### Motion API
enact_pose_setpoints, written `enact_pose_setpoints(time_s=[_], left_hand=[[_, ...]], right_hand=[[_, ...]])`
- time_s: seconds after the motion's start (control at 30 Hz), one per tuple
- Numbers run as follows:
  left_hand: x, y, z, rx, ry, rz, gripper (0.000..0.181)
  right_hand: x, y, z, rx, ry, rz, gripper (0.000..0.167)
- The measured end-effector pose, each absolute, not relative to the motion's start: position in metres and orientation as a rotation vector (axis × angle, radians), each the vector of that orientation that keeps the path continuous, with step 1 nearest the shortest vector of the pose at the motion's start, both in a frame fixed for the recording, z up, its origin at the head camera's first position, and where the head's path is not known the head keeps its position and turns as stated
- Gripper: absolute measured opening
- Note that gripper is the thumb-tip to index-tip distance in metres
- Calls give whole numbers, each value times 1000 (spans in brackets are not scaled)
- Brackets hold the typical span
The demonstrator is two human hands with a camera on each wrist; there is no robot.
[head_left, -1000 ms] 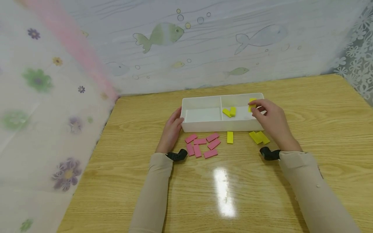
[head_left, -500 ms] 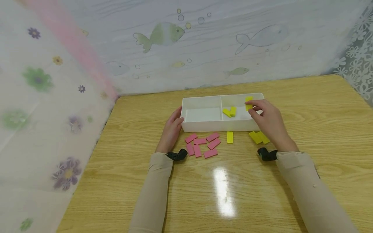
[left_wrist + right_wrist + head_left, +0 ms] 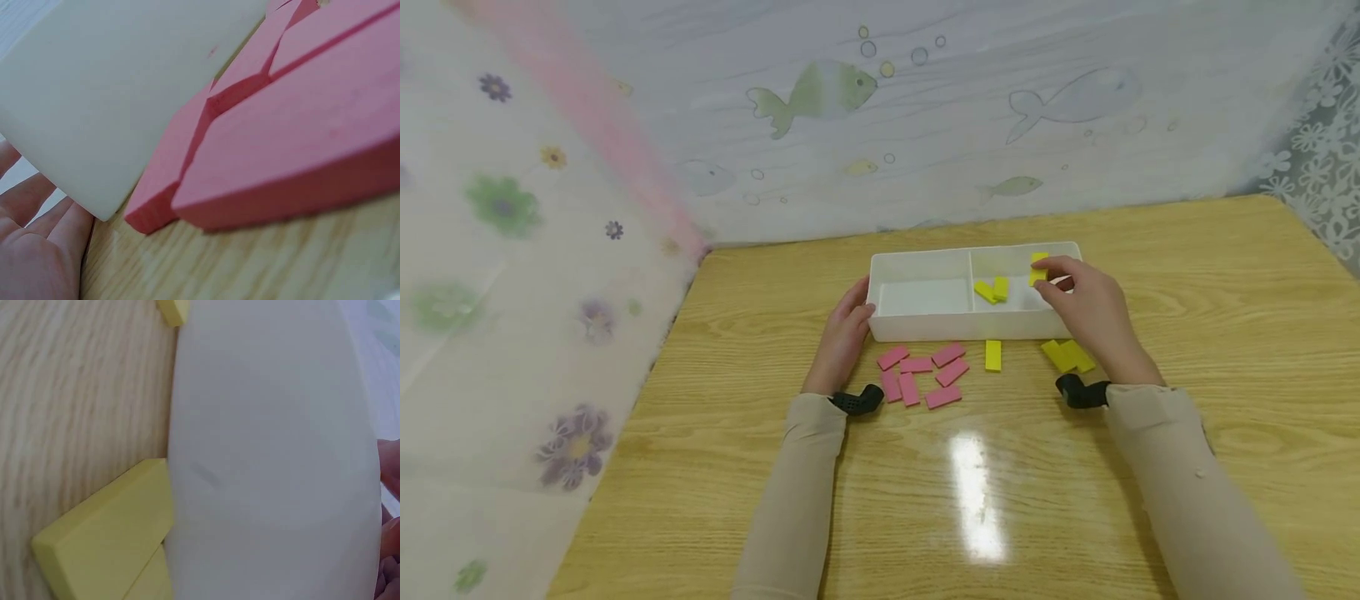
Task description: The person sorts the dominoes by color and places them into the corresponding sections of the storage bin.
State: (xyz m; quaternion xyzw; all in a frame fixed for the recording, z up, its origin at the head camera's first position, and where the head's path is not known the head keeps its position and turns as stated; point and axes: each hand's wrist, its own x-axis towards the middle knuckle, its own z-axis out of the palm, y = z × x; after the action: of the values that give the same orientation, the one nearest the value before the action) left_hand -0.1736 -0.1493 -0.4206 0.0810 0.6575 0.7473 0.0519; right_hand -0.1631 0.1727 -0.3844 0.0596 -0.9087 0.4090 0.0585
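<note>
A white two-compartment box [image 3: 917, 327] stands on the table. My left hand [image 3: 841, 337] rests against its left end with fingers laid along the outer wall; the left wrist view shows these fingers [image 3: 37, 206] beside the box corner. Over the right compartment, my right hand [image 3: 1090, 308] pinches a yellow block [image 3: 1038, 268] between thumb and fingers. Two more yellow blocks [image 3: 1001, 288] lie inside that compartment near the divider. In the right wrist view, the box wall [image 3: 269, 456] hides most of my right hand [image 3: 390, 550] and the pinched block.
Several pink blocks [image 3: 916, 365] lie in front of the box's left half. A single yellow block [image 3: 993, 356] lies in front of the middle, and two overlapping yellow blocks [image 3: 1067, 356] to the right. A patterned cloth [image 3: 925, 125] hangs behind the wooden table [image 3: 1037, 492].
My right hand has moved a little to the left over the right compartment, still pinching the yellow block. My left hand stays at the box's left end.
</note>
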Motion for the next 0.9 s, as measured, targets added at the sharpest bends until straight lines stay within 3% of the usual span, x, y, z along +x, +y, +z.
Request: enact_pose_setpoints(time_s=[0.43, 0.9], left_hand=[[-181, -151, -433, 243, 2000, 2288, 48], [-183, -151, -437, 205, 2021, 2285, 46]], right_hand=[[-177, 168, -382, 104, -2897, 994, 30], [-183, 164, -389, 229, -2870, 793, 24]])
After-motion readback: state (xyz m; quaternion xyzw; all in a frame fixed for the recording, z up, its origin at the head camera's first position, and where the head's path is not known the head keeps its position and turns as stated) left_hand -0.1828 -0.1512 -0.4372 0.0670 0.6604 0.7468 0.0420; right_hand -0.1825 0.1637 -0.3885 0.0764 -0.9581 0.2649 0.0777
